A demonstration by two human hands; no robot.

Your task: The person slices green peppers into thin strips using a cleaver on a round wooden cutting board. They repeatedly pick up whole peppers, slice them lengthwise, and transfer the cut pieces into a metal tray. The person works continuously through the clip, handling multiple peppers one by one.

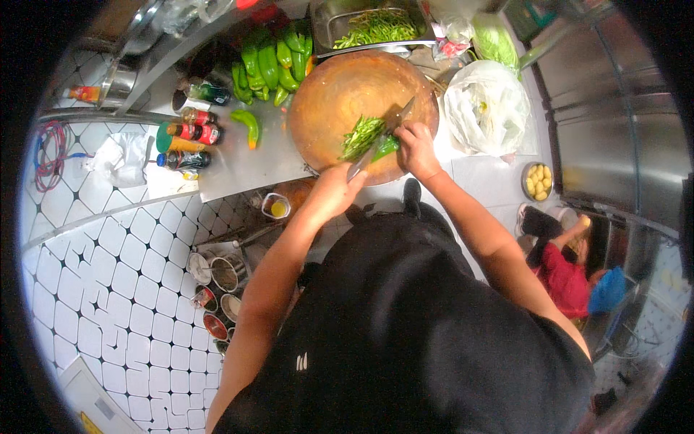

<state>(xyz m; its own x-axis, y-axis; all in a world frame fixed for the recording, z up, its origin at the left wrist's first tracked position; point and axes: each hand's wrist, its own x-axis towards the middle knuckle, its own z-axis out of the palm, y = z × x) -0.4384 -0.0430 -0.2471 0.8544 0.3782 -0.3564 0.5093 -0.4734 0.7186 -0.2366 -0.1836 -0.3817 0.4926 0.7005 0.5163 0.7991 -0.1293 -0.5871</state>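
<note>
On the round wooden chopping block (347,87), my left hand (335,190) grips the handle of a kitchen knife (367,156). Its blade slants up to the right, across the block. My right hand (417,147) presses on a piece of green pepper (386,147), close beside the blade. A pile of thin green pepper strips (363,135) lies on the other side of the knife. The fingertips of my right hand are partly hidden from this angle.
Whole green peppers (268,62) and a metal pan of cut strips (379,27) sit behind the block. Bottles (195,133) stand left; a white plastic bag (485,111) is right. A bowl of peeled potatoes (538,182) and a person in red (564,276) are farther right.
</note>
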